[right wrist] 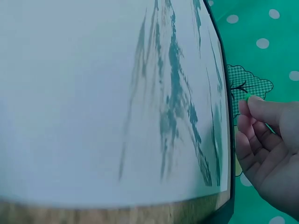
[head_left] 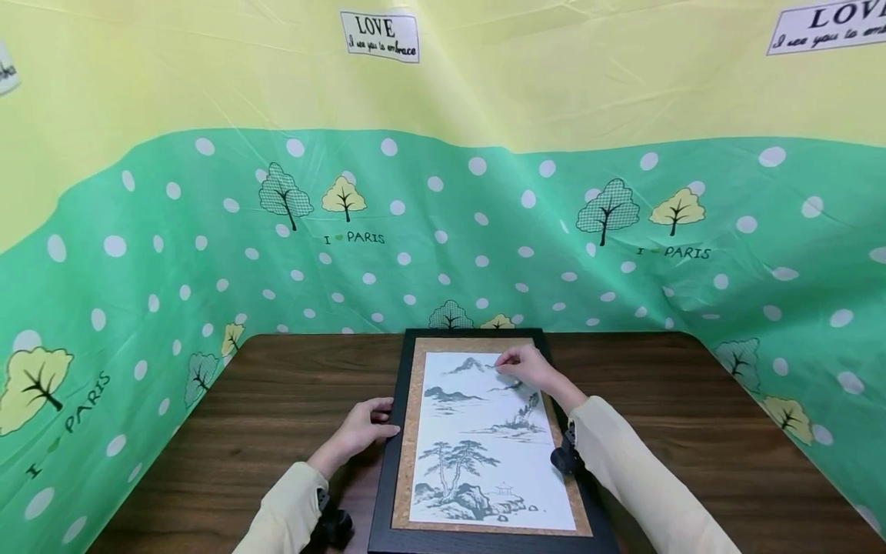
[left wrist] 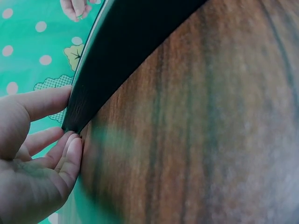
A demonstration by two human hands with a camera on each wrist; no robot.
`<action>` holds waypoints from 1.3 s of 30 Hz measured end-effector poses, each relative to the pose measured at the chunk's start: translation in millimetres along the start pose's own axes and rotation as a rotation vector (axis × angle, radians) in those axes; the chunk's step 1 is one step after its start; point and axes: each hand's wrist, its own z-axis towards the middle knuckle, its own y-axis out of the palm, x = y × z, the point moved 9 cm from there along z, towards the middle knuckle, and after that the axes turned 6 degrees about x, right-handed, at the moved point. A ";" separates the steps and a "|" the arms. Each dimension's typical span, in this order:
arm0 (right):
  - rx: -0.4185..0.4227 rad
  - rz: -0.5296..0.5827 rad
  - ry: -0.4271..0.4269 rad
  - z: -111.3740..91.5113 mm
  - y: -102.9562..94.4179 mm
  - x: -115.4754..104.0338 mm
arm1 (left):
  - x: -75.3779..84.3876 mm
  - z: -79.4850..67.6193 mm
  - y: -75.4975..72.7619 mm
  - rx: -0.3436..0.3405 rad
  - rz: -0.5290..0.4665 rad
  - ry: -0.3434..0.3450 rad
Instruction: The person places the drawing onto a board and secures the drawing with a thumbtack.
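A framed corkboard (head_left: 404,508) with a black border lies on the table, and a white paper (head_left: 526,485) printed with a grey ink landscape covers most of its cork. My left hand (head_left: 356,431) rests at the frame's left edge, thumb and fingertips touching its outer side, as the left wrist view shows up close. Over the paper's upper right part, my right hand (head_left: 526,366) pinches a small green pin-like piece (right wrist: 248,96) between thumb and forefinger. Only its tip shows; the fingers hide the rest.
The dark wooden table (head_left: 298,369) extends on both sides of the frame. Behind and around it hangs a green and yellow curtain (head_left: 477,254) with white dots and printed trees. A dark wrist device (head_left: 335,525) sits at the left cuff, another (head_left: 566,459) at the right.
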 end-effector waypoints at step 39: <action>0.122 -0.015 0.235 25.1 -8.0 41.3 | 0.2 -2.4 -0.1 -0.008 -0.021 0.033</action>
